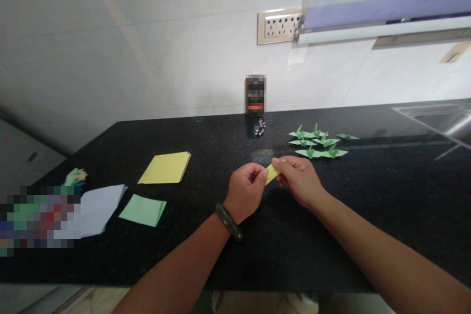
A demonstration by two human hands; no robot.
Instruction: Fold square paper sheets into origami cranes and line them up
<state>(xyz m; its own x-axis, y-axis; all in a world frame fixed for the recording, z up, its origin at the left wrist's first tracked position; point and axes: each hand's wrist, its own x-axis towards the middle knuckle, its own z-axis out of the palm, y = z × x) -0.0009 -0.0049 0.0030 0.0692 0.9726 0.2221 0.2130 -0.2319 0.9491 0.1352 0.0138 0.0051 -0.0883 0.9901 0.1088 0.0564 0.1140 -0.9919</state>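
Between my two hands is a small folded piece of yellow paper (271, 173), held just above the dark countertop. My left hand (247, 187) pinches its left end between thumb and finger; a dark bangle (229, 222) circles that wrist. At the paper's other end, the thumb and fingers of my right hand (299, 180) are closed on it and hide part of it. Beyond my right hand stand several green folded paper cranes (319, 143) in a loose group.
Left of my hands lie a stack of yellow paper (164, 168), a folded green sheet (143, 210) and white paper (99, 210). A small box (256, 95) leans at the wall, with a beaded string (260, 127) before it. The black countertop (206, 137) meets a sink edge (423, 117) at right.
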